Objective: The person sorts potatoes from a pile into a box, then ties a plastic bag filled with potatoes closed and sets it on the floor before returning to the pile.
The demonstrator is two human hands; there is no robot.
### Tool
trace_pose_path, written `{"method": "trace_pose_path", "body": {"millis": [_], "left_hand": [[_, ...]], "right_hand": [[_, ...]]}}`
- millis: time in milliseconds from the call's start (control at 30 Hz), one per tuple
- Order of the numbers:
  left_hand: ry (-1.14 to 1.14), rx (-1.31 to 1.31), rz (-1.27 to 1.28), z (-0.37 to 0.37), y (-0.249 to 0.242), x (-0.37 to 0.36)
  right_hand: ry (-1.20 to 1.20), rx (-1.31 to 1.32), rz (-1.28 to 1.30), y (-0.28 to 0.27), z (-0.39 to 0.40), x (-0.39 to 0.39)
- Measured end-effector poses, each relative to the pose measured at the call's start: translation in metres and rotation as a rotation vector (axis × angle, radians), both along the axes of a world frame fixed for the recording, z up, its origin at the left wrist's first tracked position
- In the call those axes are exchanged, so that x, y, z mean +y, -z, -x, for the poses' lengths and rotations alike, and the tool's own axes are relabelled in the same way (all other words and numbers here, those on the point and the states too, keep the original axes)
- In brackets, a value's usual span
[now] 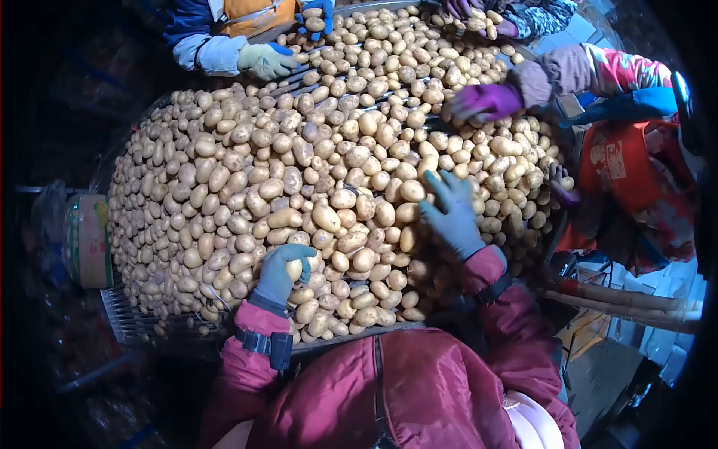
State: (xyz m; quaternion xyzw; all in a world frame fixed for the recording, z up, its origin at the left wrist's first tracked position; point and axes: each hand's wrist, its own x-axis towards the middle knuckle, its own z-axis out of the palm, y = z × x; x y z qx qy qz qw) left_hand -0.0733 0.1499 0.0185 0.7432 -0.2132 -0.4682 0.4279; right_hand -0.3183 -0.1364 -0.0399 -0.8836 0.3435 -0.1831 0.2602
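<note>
A wide heap of potatoes [326, 217] covers the sorting table in front of me. My left hand [278, 275], in a blue-grey glove, is low over the near side of the heap. Its fingers curl around a pale potato [294, 269]. Further right, my right hand [455, 212], gloved alike, reaches forward with its fingers spread. The fingertips touch potatoes beside a rounder one [412, 191], and nothing is gripped in that hand.
Across the heap, a person's gloved hands [267, 61] work among potatoes. Purple-gloved hands [486, 102] reach in from the right. A slatted metal edge [138, 318] shows at left, near a carton [90, 241]. Wooden poles [628, 301] lie at right.
</note>
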Motion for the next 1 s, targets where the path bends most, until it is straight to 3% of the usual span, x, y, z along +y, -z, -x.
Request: {"method": "trace_pose_path", "body": {"millis": [33,67,133,200,300,367,400,467,567,733,800,900,1000], "left_hand": [[0.047,-0.1,-0.009,0.003,-0.001,-0.004],[0.057,-0.1,-0.01,0.005,-0.004,-0.01],[0.019,-0.025,0.0,0.009,-0.009,-0.022],[0.056,-0.048,0.016,0.007,-0.005,-0.024],[0.101,-0.026,0.056,0.001,0.005,-0.017],[0.039,0.088,0.089,0.002,0.005,-0.014],[0.029,0.088,0.087,0.001,0.005,-0.016],[-0.175,0.457,0.082,-0.002,0.006,-0.02],[-0.188,0.453,0.096,-0.005,0.016,-0.017],[-0.232,0.402,0.075,0.0,0.021,-0.017],[-0.204,0.32,0.093,0.004,0.021,-0.017],[-0.08,0.177,0.107,0.005,0.02,-0.018],[-0.211,0.313,0.08,0.005,0.013,-0.024]], "right_hand": [[0.039,-0.026,0.031,-0.008,-0.004,0.017],[0.033,-0.032,0.064,-0.01,-0.005,0.024],[-0.055,-0.075,-0.149,-0.024,-0.003,0.036],[-0.165,-0.098,-0.065,-0.028,-0.001,0.05],[-0.232,-0.16,-0.137,-0.045,0.0,0.055],[-0.161,-0.329,-0.589,-0.054,0.011,0.05],[-0.17,-0.326,-0.592,-0.059,0.012,0.046],[0.23,-0.443,-0.949,-0.066,0.013,0.036],[0.189,-0.532,-0.73,-0.043,0.015,0.014],[0.189,-0.53,-0.735,-0.042,0.0,0.02],[0.158,-0.478,-0.856,-0.053,-0.016,0.035],[-0.062,-0.337,-0.649,-0.036,-0.045,0.059],[-0.313,-0.123,-0.275,-0.023,-0.068,0.081]]}}
